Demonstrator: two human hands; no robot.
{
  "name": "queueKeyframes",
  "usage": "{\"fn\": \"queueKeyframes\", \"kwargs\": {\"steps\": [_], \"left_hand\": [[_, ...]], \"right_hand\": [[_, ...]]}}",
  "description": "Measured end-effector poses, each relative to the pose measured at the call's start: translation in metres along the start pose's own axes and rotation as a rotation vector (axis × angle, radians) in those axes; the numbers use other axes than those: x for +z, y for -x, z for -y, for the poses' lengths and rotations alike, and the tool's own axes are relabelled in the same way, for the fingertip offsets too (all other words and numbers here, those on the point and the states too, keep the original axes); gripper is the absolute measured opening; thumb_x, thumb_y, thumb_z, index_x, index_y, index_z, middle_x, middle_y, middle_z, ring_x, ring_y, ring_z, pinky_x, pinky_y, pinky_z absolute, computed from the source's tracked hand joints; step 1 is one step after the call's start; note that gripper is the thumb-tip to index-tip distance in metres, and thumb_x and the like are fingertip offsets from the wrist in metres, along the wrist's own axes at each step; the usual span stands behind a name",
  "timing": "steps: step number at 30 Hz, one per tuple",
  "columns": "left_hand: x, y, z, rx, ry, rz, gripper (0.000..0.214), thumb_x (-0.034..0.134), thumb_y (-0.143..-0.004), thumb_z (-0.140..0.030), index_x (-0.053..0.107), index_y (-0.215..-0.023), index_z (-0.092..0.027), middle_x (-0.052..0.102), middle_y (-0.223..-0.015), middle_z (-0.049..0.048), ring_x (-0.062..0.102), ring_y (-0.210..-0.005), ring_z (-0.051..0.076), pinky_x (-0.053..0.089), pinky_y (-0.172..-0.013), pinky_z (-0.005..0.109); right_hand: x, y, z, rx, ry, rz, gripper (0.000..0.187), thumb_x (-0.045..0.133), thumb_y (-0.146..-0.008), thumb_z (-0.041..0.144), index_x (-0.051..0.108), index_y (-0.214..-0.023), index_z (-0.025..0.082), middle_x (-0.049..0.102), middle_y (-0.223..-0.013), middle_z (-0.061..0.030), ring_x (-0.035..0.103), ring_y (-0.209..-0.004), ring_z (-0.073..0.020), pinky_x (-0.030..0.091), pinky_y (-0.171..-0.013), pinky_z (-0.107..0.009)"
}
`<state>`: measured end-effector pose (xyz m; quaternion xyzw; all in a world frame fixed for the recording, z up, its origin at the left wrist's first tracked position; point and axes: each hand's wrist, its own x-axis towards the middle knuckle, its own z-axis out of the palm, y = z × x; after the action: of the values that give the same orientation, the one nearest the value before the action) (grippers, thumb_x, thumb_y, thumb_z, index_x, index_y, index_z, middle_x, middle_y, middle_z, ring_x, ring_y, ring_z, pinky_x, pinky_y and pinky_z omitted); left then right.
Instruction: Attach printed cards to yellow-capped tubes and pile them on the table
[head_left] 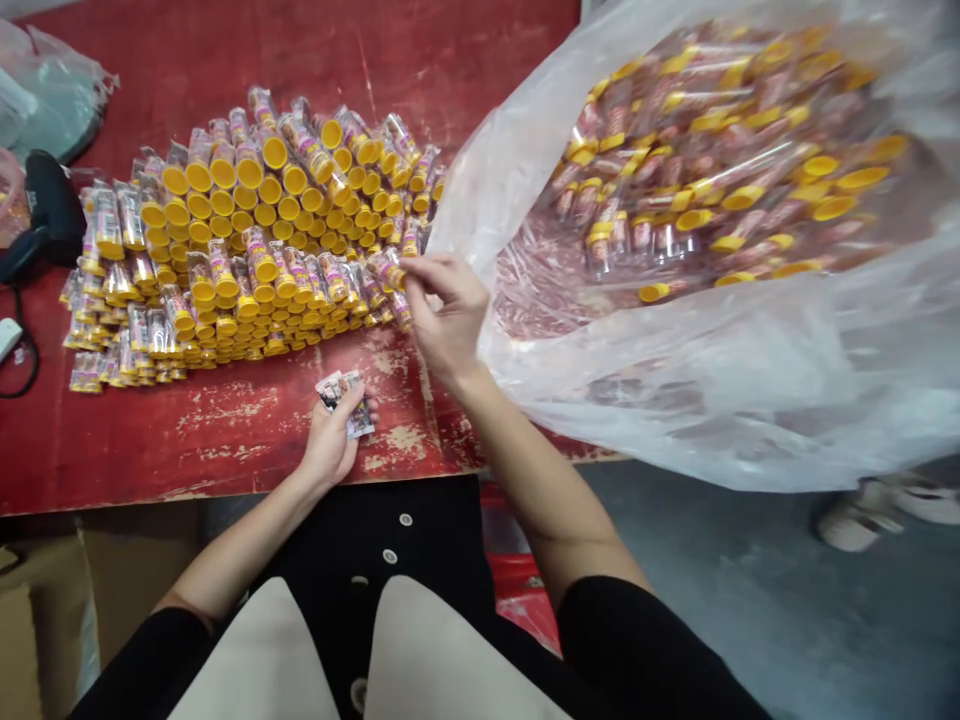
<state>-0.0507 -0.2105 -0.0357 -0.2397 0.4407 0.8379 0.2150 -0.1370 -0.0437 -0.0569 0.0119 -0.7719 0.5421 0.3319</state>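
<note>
My left hand [336, 432] is closed on a few small printed packets [349, 400], held under the thumb just above the table's front edge. My right hand [448, 312] reaches to the right end of a large pile of clear tubes with yellow caps [262, 250]. Its thumb and forefinger pinch one capped tube [388, 270] there; whether that tube is lifted off the pile or touching it I cannot tell. The stacked tubes lie on their sides, most with caps facing me, and have purple and white printing.
A big translucent plastic bag [720, 390] with more yellow-capped tubes [750, 170] lies open at the right, overhanging the worn red table [225, 440]. At the left are a black device [54, 208] and a greenish bag [52, 100]. Shoes [862, 520] stand on the floor.
</note>
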Motion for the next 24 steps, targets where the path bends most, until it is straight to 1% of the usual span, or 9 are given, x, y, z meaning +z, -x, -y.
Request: {"fn": "queueKeyframes", "kwargs": {"steps": [2,4,6,8,10,13,17,21,24], "left_hand": [[0.012,-0.002,-0.005,0.068,0.014,0.042,0.041,0.088,-0.066,-0.026,0.066,-0.099,-0.014,0.067,-0.075,-0.0017,0.060,-0.063,0.007,0.047,-0.057,0.019],[0.026,-0.004,-0.012,0.124,0.031,0.077,0.045,0.089,-0.066,-0.027,0.066,-0.104,-0.017,0.065,-0.075,-0.0035,0.058,-0.062,0.006,0.045,-0.057,0.018],[0.039,-0.005,-0.019,0.157,0.033,0.109,0.046,0.090,-0.065,-0.029,0.066,-0.103,-0.018,0.064,-0.074,-0.0046,0.056,-0.060,0.005,0.042,-0.055,0.018],[0.050,-0.005,-0.024,0.181,0.020,0.146,0.046,0.091,-0.064,-0.030,0.066,-0.101,-0.019,0.063,-0.074,-0.0053,0.053,-0.058,0.004,0.040,-0.053,0.018],[0.056,-0.002,-0.025,0.197,0.011,0.184,0.044,0.091,-0.065,-0.030,0.067,-0.100,-0.019,0.062,-0.074,-0.0059,0.051,-0.056,0.003,0.039,-0.052,0.018],[0.057,0.002,-0.024,0.198,0.005,0.211,0.039,0.090,-0.066,-0.029,0.068,-0.097,-0.019,0.060,-0.074,-0.0059,0.051,-0.057,0.003,0.039,-0.052,0.017],[0.054,0.005,-0.021,0.217,0.011,0.206,0.036,0.091,-0.064,-0.029,0.068,-0.089,-0.017,0.059,-0.070,-0.0054,0.051,-0.057,0.004,0.039,-0.052,0.017],[0.052,0.006,-0.022,0.196,-0.005,0.246,0.042,0.091,-0.065,-0.029,0.070,-0.101,-0.020,0.063,-0.078,-0.0047,0.053,-0.059,0.004,0.042,-0.054,0.018],[0.049,0.004,-0.020,0.174,0.019,0.227,0.041,0.087,-0.071,-0.030,0.070,-0.107,-0.021,0.065,-0.078,-0.0039,0.056,-0.061,0.004,0.043,-0.056,0.017]], "right_hand": [[-0.012,0.014,0.013,0.198,-0.241,-0.070,0.019,0.065,-0.090,0.031,0.074,-0.106,0.026,0.074,-0.100,-0.0020,0.069,-0.082,-0.0132,0.061,-0.075,-0.032],[-0.023,0.030,0.029,0.385,-0.428,-0.055,0.021,0.071,-0.085,0.035,0.075,-0.105,0.027,0.076,-0.098,0.0001,0.069,-0.072,-0.0105,0.062,-0.069,-0.029],[-0.031,0.045,0.045,0.503,-0.526,-0.041,0.023,0.075,-0.082,0.035,0.075,-0.103,0.027,0.077,-0.097,0.0009,0.069,-0.068,-0.0088,0.063,-0.067,-0.027],[-0.037,0.056,0.057,0.551,-0.556,-0.022,0.025,0.077,-0.080,0.036,0.075,-0.103,0.027,0.078,-0.097,0.0009,0.071,-0.069,-0.0088,0.065,-0.069,-0.025],[-0.040,0.063,0.066,0.539,-0.547,0.004,0.027,0.077,-0.081,0.037,0.075,-0.106,0.027,0.078,-0.101,0.0004,0.073,-0.074,-0.0098,0.066,-0.071,-0.026],[-0.042,0.068,0.071,0.489,-0.510,-0.005,0.024,0.075,-0.084,0.034,0.074,-0.107,0.028,0.077,-0.106,0.0004,0.074,-0.080,-0.0107,0.067,-0.074,-0.027],[-0.043,0.069,0.080,0.492,-0.502,-0.048,0.016,0.076,-0.083,0.029,0.077,-0.098,0.027,0.078,-0.095,0.0020,0.073,-0.074,-0.0095,0.066,-0.070,-0.025],[-0.048,0.073,0.090,0.404,-0.378,-0.097,0.014,0.077,-0.082,0.030,0.078,-0.095,0.026,0.076,-0.091,0.0014,0.071,-0.073,-0.0098,0.065,-0.067,-0.025],[-0.046,0.069,0.074,0.312,-0.261,-0.155,0.015,0.074,-0.084,0.032,0.078,-0.097,0.026,0.074,-0.093,-0.0005,0.070,-0.077,-0.0113,0.064,-0.067,-0.026]]}}
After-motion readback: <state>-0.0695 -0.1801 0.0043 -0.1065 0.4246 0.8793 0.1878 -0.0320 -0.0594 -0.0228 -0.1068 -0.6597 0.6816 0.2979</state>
